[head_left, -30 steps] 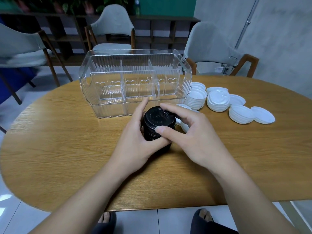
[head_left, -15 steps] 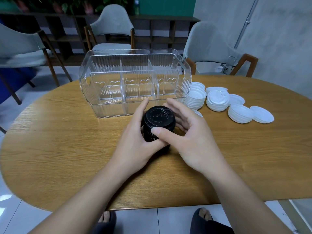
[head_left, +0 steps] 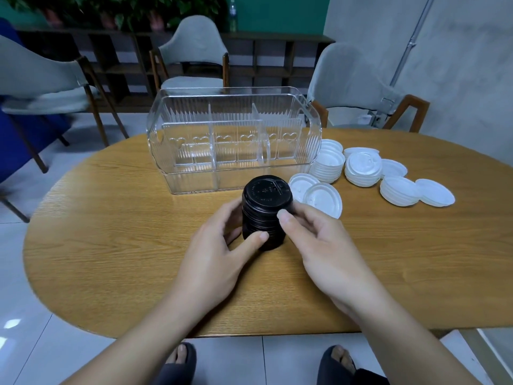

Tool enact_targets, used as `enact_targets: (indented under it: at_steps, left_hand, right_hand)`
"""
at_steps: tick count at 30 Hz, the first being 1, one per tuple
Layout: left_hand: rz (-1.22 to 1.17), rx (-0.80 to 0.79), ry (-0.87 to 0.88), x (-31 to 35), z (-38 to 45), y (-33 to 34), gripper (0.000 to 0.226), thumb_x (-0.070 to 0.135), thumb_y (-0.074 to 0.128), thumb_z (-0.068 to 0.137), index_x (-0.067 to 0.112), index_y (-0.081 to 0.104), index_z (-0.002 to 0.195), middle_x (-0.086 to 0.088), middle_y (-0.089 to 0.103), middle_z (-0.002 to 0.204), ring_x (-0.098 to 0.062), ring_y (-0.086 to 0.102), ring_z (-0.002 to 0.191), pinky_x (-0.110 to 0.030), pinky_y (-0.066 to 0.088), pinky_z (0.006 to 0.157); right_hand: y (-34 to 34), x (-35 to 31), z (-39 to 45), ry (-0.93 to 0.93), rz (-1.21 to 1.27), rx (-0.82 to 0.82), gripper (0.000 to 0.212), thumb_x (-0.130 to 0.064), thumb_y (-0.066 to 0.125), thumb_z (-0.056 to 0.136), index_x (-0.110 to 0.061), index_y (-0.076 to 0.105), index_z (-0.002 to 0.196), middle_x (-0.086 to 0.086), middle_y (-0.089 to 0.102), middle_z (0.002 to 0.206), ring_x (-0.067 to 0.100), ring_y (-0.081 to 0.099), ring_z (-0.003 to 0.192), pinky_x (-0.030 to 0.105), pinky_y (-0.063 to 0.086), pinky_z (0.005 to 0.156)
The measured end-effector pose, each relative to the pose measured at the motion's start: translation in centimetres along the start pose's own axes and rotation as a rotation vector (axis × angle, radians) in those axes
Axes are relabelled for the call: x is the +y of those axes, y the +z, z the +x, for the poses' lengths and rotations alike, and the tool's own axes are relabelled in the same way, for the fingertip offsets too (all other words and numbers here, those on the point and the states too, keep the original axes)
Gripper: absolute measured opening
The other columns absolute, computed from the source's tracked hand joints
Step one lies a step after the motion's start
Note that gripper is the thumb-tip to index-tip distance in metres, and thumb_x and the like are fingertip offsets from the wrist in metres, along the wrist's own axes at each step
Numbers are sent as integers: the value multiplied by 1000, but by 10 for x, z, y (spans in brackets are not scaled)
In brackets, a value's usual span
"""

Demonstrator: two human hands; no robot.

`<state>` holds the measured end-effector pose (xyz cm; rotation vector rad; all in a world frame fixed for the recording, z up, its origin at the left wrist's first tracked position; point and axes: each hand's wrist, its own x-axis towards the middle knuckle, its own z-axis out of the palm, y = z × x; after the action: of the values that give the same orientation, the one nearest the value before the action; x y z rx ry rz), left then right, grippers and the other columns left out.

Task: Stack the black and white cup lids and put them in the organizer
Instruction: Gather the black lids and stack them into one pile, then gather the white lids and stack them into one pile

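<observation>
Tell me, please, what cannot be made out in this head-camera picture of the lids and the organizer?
- Black lid stack: its base and sides are partly covered by the left hand and right hand, so the lid count is unclear.
- Raised lettering on the top black lid: too small to read.
- Right hand's fingers: hidden behind the stack.
- Organizer: clear ribbed walls blur its floor.
- White lid piles: lids too thin to count.
</observation>
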<state>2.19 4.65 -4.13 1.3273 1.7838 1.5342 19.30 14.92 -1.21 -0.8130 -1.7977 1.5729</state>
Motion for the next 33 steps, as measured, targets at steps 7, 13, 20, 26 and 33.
enact_targets:
  at_steps: [7,13,20,26,33]
  left_hand:
    - [48,102,-16,-2,4,-32,52,19,84,100,24,68,149,20,77,136,2,70,130,-26,55,114]
    - [120,244,-51,-21,17,-71,47,26,84,99,22,70,144,17,78,135,2,71,127,-10,51,106]
    - [148,254,-78,-24,25,-93,42,23,82,101,18,72,142,19,79,130,11,71,119,-4,49,98]
    - [265,274,-140,-25,21,-96,83,50,91,88,32,54,160,21,63,154,2,57,143,-36,46,125]
    - [498,463,206,17,2,-89,58,30,80,99,24,59,153,8,59,148,-18,47,146,-28,35,122]
  right_hand:
    - [50,6,25,15,134,85,27,-33,61,113,-21,73,133,-12,82,123,1,73,120,29,54,109]
    - [98,3,53,34,129,67,24,-33,67,110,-23,74,130,-20,82,114,-8,74,110,8,53,89]
    - [119,8,66,22,133,45,28,-30,65,111,-22,72,137,-18,81,123,-9,71,117,16,54,103]
    - [116,5,62,56,134,28,12,-29,68,110,-39,70,117,-36,77,106,-17,69,113,7,51,95]
    - [87,6,43,-7,-67,56,53,-55,71,103,-30,63,149,-14,67,148,-5,60,137,19,49,113]
